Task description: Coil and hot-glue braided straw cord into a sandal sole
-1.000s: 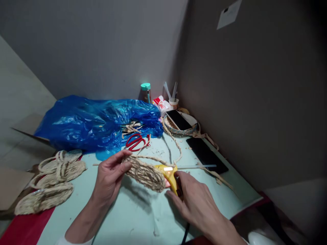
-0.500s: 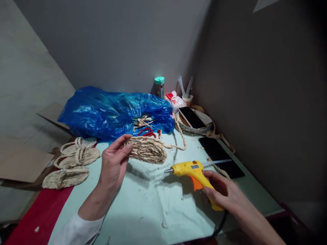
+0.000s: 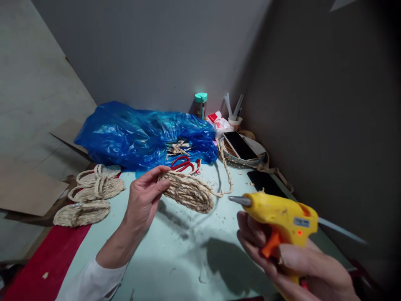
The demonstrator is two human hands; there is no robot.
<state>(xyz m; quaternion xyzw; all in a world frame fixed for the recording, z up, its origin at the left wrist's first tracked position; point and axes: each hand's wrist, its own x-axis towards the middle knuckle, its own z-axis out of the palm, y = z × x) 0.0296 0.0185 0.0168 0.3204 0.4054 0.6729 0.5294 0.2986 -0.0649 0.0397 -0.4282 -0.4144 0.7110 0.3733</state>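
My left hand (image 3: pixel 143 200) pinches one end of a braided straw sole (image 3: pixel 189 192) and holds it tilted above the pale green table (image 3: pixel 175 255). A loose braid tail (image 3: pixel 226 175) trails from the sole toward the back. My right hand (image 3: pixel 291 263) grips a yellow glue gun (image 3: pixel 282 215) with an orange trigger and a lit red lamp. Its metal nozzle points left toward the sole, a short gap away. A glue stick (image 3: pixel 341 232) juts out of the gun's back.
A blue plastic bag (image 3: pixel 138 136) lies at the back with red scissors (image 3: pixel 183 164) in front. Finished straw sandals (image 3: pixel 90 194) lie left. Two phones (image 3: pixel 239 144), a teal-capped bottle (image 3: pixel 200 104) and a cup of sticks (image 3: pixel 234 117) sit by the wall. Cardboard (image 3: pixel 28 188) lies left.
My right hand picked the glue gun up from beside the sole and raised it to the right, nozzle now aimed left. My left hand kept the sole lifted.
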